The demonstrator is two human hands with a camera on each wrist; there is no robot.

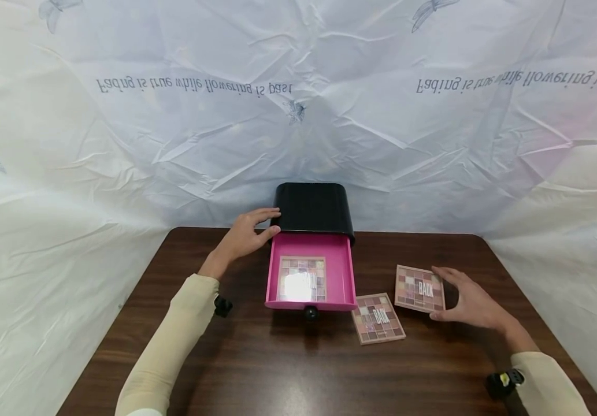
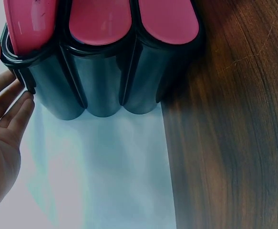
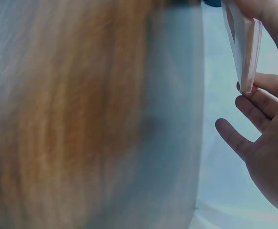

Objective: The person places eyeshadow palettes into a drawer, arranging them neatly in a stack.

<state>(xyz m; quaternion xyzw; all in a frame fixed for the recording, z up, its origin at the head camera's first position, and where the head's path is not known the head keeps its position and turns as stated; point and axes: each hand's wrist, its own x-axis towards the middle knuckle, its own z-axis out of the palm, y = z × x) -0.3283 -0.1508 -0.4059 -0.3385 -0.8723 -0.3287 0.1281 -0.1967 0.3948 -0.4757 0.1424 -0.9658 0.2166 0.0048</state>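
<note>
A black drawer box (image 1: 312, 208) stands at the table's far edge, its pink top drawer (image 1: 340, 271) pulled out. Inside the drawer lies an eyeshadow palette (image 1: 303, 280) with a glare on its lid. My left hand (image 1: 243, 234) rests against the box's left side with fingers extended; in the left wrist view, the box (image 2: 100, 81) shows three stacked tiers. To the right, my right hand (image 1: 472, 300) pinches another palette (image 1: 419, 289) by its right edge, thumb at the near side and fingers at the far side. In the right wrist view that palette (image 3: 246, 52) is seen edge-on.
A third palette (image 1: 378, 319), marked BACK, lies on the dark wood table (image 1: 288, 370) by the drawer's front right corner. The drawer's black knob (image 1: 311, 313) juts toward me. A pale printed sheet (image 1: 215, 133) hangs behind the table and along both sides.
</note>
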